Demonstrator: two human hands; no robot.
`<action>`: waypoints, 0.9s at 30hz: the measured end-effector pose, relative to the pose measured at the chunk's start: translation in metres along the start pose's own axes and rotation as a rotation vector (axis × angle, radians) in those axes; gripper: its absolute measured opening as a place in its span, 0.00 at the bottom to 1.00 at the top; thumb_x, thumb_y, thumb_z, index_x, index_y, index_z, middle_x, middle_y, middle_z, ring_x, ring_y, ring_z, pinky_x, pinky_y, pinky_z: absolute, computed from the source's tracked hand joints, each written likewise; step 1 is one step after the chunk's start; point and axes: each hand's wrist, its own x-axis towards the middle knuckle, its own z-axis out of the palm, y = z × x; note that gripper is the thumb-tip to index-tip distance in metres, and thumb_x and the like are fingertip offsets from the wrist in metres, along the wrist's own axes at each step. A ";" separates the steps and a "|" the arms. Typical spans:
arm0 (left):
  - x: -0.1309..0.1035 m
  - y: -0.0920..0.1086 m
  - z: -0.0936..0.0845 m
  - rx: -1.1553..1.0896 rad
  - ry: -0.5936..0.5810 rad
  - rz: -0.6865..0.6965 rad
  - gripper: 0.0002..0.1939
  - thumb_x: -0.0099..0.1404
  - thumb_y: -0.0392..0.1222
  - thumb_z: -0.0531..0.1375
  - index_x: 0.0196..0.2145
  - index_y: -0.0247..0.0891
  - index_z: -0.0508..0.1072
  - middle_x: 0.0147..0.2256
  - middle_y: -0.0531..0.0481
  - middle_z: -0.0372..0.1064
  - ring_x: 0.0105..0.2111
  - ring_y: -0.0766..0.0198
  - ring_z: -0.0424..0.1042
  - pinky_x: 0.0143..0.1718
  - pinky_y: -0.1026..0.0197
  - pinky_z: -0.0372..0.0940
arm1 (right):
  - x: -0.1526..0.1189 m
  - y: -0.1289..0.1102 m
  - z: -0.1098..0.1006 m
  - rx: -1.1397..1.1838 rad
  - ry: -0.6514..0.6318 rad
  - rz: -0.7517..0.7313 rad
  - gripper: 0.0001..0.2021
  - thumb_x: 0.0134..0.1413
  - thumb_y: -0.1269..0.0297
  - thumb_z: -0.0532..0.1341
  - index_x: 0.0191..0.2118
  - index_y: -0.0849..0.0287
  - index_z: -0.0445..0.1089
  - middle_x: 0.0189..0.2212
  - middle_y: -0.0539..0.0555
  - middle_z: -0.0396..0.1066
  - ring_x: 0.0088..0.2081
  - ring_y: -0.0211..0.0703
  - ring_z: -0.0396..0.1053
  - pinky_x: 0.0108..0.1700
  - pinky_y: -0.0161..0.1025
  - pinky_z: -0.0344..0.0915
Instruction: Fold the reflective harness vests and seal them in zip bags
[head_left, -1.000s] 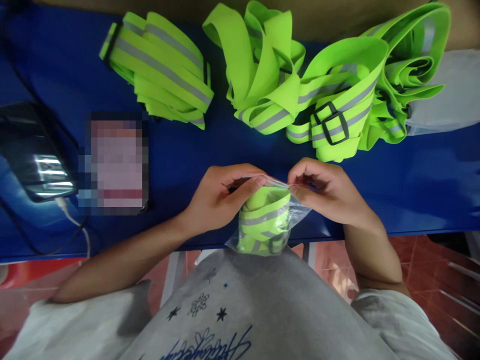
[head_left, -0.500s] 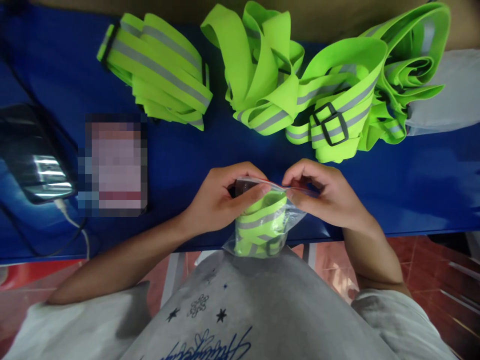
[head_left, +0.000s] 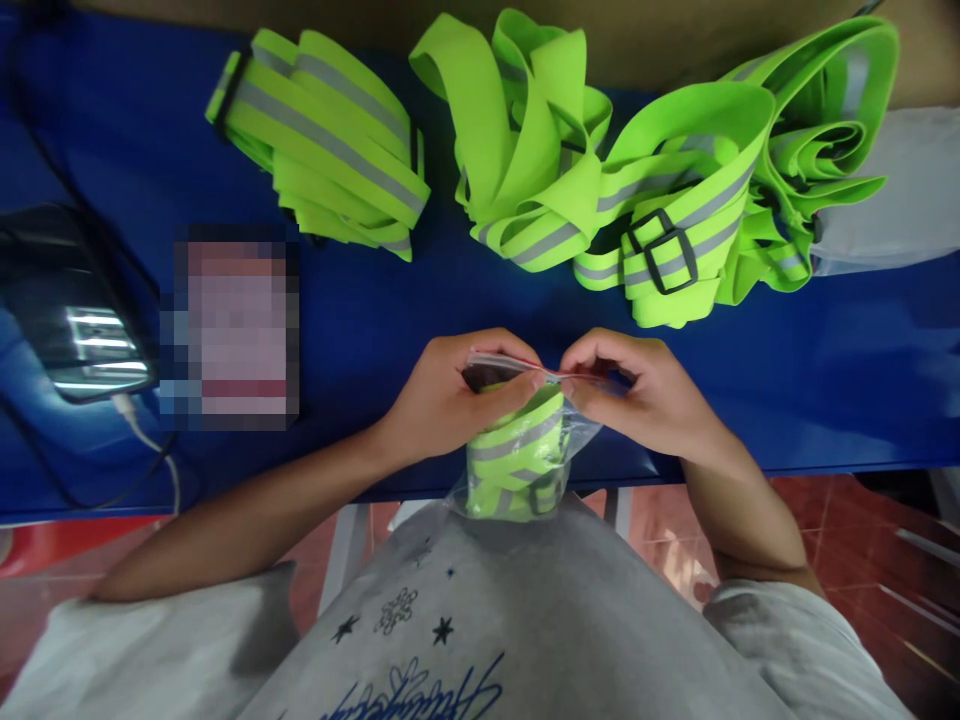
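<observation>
A clear zip bag (head_left: 579, 432) with a red line along its top hangs between my hands at the table's front edge. Inside it sits a folded neon-yellow reflective strap (head_left: 517, 455) with grey stripes. My left hand (head_left: 472, 390) pinches the bag's top edge between thumb and forefinger. Close beside it, my right hand (head_left: 634, 385) pinches the same edge, thumb toward me. The two thumb tips nearly meet at the seal. Whether the seal is closed along its full length I cannot tell.
Along the back of the blue table (head_left: 360, 290) lie a folded strap bundle (head_left: 330, 140), a loose strap heap (head_left: 525, 150) and further straps with a black buckle (head_left: 667, 250). A phone (head_left: 75, 310) with a cable, a blurred-out item (head_left: 240, 330) and plastic packaging (head_left: 892, 195) lie around them.
My right hand has shifted slightly left along the bag's top edge, bringing the thumbs closer together. The bag has moved a little left. Both hands keep their pinch.
</observation>
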 end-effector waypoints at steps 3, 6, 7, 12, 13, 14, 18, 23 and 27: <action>0.001 0.001 0.001 -0.003 0.007 0.008 0.08 0.65 0.46 0.68 0.34 0.39 0.79 0.30 0.52 0.79 0.27 0.68 0.73 0.28 0.66 0.65 | 0.000 0.002 0.005 -0.003 0.030 -0.009 0.03 0.59 0.67 0.65 0.35 0.59 0.71 0.27 0.46 0.69 0.27 0.30 0.63 0.30 0.30 0.59; 0.002 0.000 0.004 0.021 0.026 0.016 0.08 0.64 0.45 0.69 0.32 0.38 0.78 0.27 0.53 0.77 0.25 0.69 0.71 0.26 0.67 0.63 | 0.000 0.004 0.013 -0.002 0.076 -0.045 0.03 0.59 0.69 0.64 0.34 0.60 0.70 0.27 0.46 0.68 0.27 0.30 0.63 0.30 0.30 0.59; 0.003 0.000 0.005 0.025 0.035 0.021 0.08 0.64 0.44 0.69 0.32 0.37 0.78 0.27 0.54 0.76 0.24 0.70 0.70 0.24 0.68 0.62 | 0.001 0.004 0.015 -0.004 0.095 -0.052 0.03 0.58 0.70 0.63 0.33 0.60 0.69 0.26 0.46 0.68 0.27 0.30 0.62 0.30 0.29 0.58; 0.004 -0.007 0.009 -0.014 0.077 0.047 0.05 0.62 0.39 0.67 0.31 0.35 0.78 0.26 0.54 0.75 0.24 0.72 0.67 0.25 0.70 0.60 | 0.001 0.008 0.020 0.012 0.136 -0.061 0.04 0.59 0.70 0.63 0.32 0.60 0.69 0.25 0.45 0.66 0.27 0.29 0.62 0.30 0.28 0.58; 0.004 -0.008 0.009 -0.022 0.072 0.045 0.06 0.63 0.40 0.67 0.31 0.35 0.78 0.26 0.54 0.75 0.24 0.72 0.68 0.25 0.70 0.60 | 0.001 0.009 0.020 0.016 0.133 -0.058 0.04 0.59 0.70 0.63 0.32 0.60 0.69 0.26 0.45 0.67 0.27 0.29 0.63 0.30 0.28 0.58; 0.004 -0.009 0.008 -0.027 0.063 0.039 0.07 0.63 0.41 0.68 0.32 0.35 0.79 0.27 0.54 0.75 0.25 0.72 0.68 0.26 0.70 0.60 | 0.001 0.011 0.020 0.024 0.129 -0.053 0.04 0.60 0.69 0.63 0.33 0.60 0.70 0.26 0.46 0.68 0.28 0.29 0.64 0.30 0.28 0.59; 0.008 -0.009 0.000 -0.029 0.005 0.006 0.11 0.65 0.47 0.68 0.35 0.35 0.80 0.28 0.52 0.76 0.26 0.70 0.70 0.27 0.69 0.61 | 0.003 0.015 0.013 0.093 0.078 -0.002 0.07 0.63 0.62 0.65 0.37 0.61 0.73 0.30 0.48 0.73 0.30 0.31 0.67 0.33 0.29 0.63; 0.015 0.001 -0.023 -0.109 -0.127 -0.005 0.17 0.70 0.52 0.64 0.43 0.36 0.83 0.41 0.46 0.82 0.41 0.60 0.78 0.42 0.63 0.70 | 0.002 0.012 -0.016 0.110 0.037 0.053 0.12 0.61 0.55 0.69 0.41 0.60 0.78 0.33 0.51 0.76 0.33 0.33 0.69 0.35 0.31 0.64; 0.013 0.008 -0.036 -0.051 -0.150 0.027 0.20 0.72 0.56 0.62 0.47 0.37 0.84 0.44 0.47 0.83 0.46 0.56 0.79 0.48 0.61 0.70 | -0.004 0.011 -0.032 0.085 0.058 0.074 0.15 0.58 0.53 0.71 0.41 0.60 0.79 0.32 0.52 0.76 0.32 0.35 0.70 0.35 0.32 0.65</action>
